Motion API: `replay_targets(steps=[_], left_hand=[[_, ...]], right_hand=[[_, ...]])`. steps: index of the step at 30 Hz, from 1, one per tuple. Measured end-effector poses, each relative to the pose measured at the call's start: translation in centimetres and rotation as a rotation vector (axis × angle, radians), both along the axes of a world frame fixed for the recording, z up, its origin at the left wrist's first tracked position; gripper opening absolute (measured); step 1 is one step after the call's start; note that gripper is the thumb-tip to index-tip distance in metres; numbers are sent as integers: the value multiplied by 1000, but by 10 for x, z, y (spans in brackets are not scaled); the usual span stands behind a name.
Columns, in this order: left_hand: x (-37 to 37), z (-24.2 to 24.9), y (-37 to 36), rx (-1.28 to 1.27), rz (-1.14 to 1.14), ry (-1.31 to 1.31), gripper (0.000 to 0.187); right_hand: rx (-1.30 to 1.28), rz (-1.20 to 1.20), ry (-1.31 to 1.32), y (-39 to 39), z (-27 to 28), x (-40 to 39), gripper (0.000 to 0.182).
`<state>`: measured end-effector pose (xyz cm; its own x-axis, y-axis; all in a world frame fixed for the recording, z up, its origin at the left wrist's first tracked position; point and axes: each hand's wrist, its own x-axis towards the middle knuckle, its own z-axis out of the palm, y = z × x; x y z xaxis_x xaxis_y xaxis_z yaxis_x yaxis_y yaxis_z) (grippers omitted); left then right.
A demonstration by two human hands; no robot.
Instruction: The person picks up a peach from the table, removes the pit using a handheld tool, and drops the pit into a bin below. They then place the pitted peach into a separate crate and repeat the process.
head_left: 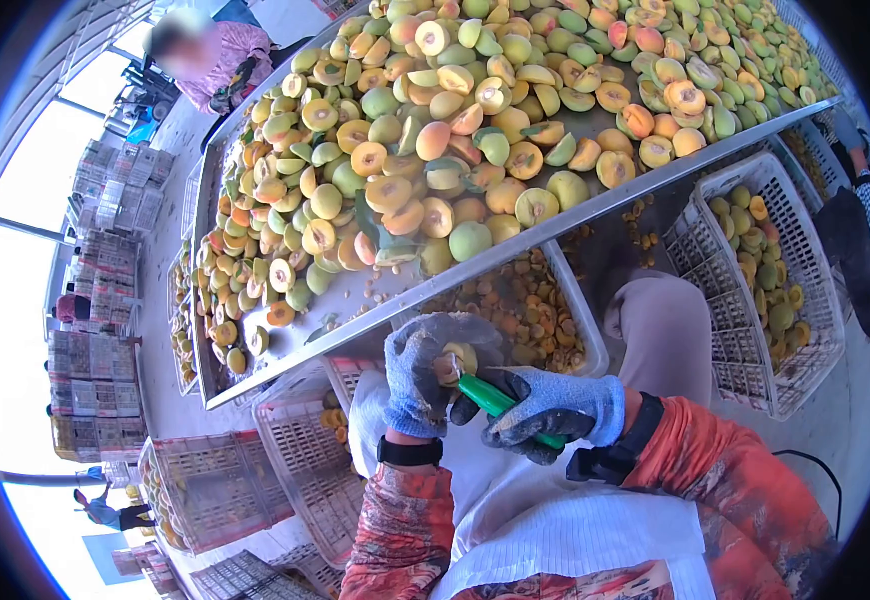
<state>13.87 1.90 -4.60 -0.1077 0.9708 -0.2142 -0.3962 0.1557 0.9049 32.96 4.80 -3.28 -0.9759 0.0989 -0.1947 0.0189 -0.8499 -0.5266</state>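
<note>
In the head view my left hand [425, 370], in a grey-and-blue glove, has its fingers wrapped round a cut yellow peach [455, 362]. My right hand [550, 408], gloved the same way, grips a tool with a green handle [490, 396]. The tool's short metal tip points into the cut face of the peach; its exact shape is too small to make out. Both hands are close together above my lap, just in front of the metal-edged table [375, 318]. Many halved and whole peaches [385, 195] are heaped on it, some halves showing their stones.
Below the table edge sits a bin [595, 340] with small fruit pieces. A white crate [690, 240] of peaches stands right; more crates [300, 455] stand left. One co-worker [220, 60] is across the table, another [860, 190] at the right. Stacked crates [100, 380] line the far left.
</note>
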Motion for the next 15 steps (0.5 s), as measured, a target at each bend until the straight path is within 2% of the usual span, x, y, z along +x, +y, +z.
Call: replay_targets(steps=[1,2,3,4,5,7,8,9,11,12,13,15], left_hand=[[-2,-10,2,-4,-13,-153,31],[-4,-21,6,4,-13,-154,31],[-5,-30,10,-60,96,-376,38],[-7,-37,11,-124,206,-598,45],[-4,-27,11,-115,206,-599,45],[3,1,10,-161,355,-430,44],[-5,-8,8,-85,328,-249,40],[-6,-9,6,-81,336,-248,40],[-6,-6,9,-10,310,-100,36],[-8,-5,15,5,308,-98,36],[-9,-7,13,86,285,227,34],[-4,-2,3,213,192,881,31]], right_hand=[[7,-2,-1,1,3,1,40],[31,-41,42,2,9,3,39],[54,-77,84,3,13,5,38],[212,-140,-92,2,18,4,37],[220,-138,-91,3,18,6,37],[181,-445,-276,8,13,20,33],[127,-533,-195,12,-12,21,35],[129,-525,-192,14,-32,20,35],[1864,-234,-928,20,-48,16,34],[1747,-334,-882,23,-45,17,35],[1753,-323,-872,25,-43,17,35],[1809,-625,-761,19,-29,7,33]])
